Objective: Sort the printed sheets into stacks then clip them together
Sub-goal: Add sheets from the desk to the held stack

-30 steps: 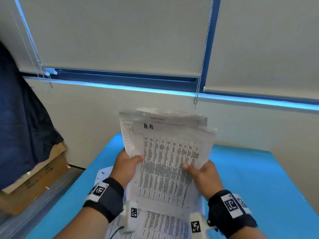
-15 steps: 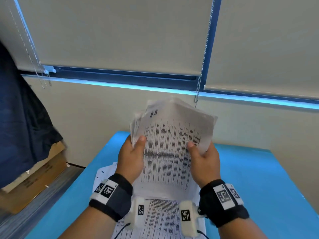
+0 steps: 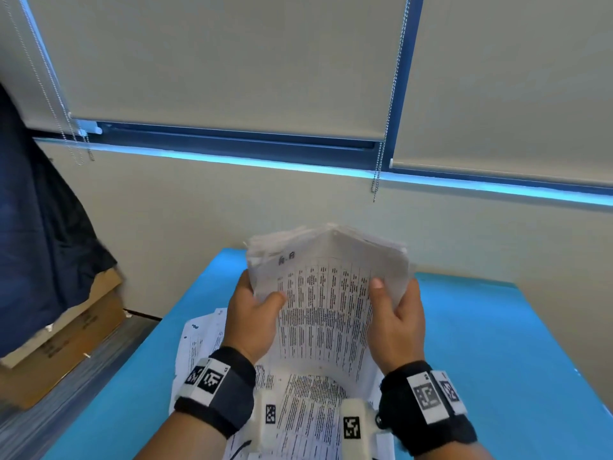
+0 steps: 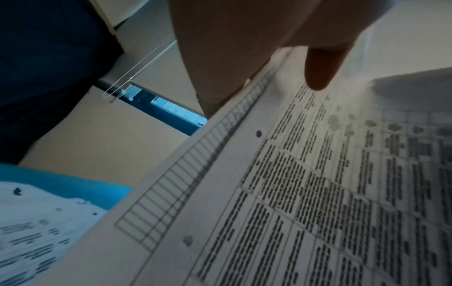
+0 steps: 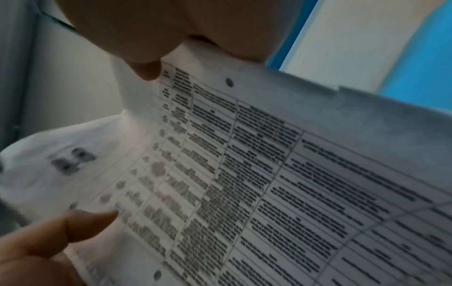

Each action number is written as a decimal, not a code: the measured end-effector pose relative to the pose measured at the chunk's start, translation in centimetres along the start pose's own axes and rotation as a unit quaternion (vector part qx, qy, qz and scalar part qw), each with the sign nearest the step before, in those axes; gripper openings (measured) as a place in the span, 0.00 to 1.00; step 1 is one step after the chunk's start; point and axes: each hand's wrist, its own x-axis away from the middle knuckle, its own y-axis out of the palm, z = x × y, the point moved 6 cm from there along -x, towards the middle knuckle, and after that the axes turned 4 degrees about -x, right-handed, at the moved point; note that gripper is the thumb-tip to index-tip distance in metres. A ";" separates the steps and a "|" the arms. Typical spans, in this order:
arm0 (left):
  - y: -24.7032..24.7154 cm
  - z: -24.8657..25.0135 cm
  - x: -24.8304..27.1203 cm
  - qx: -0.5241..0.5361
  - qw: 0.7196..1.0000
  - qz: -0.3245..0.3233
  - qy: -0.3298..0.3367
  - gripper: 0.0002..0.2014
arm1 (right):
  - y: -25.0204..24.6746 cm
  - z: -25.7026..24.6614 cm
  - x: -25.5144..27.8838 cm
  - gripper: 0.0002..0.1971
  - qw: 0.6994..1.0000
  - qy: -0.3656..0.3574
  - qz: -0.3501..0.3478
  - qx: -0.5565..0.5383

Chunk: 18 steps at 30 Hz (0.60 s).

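Note:
A bundle of printed sheets (image 3: 326,300) with tables of text stands nearly upright above the blue table (image 3: 497,343), bowed inward between both hands. My left hand (image 3: 255,313) grips its left edge, thumb on the front page (image 4: 318,174). My right hand (image 3: 394,310) grips the right edge, thumb on the printed face (image 5: 269,174). The fingers of both hands are hidden behind the paper. More printed sheets (image 3: 199,346) lie flat on the table under my wrists. No clip shows in any view.
A beige wall and a window with lowered blinds (image 3: 232,61) stand just beyond the table's far edge. Bead chains (image 3: 378,174) hang from the blinds. A dark garment (image 3: 39,227) and cardboard boxes (image 3: 66,343) are on the left, beside the table.
Both hands have slid up the bundle's sides and squeezed it together. The sheets went from spread and uneven to gathered and bowed, and the bundle has come down slightly toward the table.

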 end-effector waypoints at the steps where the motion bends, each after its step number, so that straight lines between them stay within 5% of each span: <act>1: -0.1 -0.1 -0.2 0.024 1.000 0.000 -0.008 0.14 | -0.2 0.2 0.0 0.05 1.000 0.000 0.002 -0.011; 6: 0.8 -0.1 -0.3 0.017 1.000 -0.022 -0.002 0.15 | 0.6 0.7 0.3 0.06 0.999 0.017 -0.033 -0.001; 11: 1.1 1.9 -0.2 0.041 0.998 0.026 0.037 0.09 | 0.9 -0.7 0.3 0.06 1.000 -0.003 -0.019 0.022; 18: 1.5 -4.4 2.1 0.027 0.990 -0.055 -0.126 0.10 | 0.0 4.5 2.7 0.10 0.983 0.130 -0.117 0.047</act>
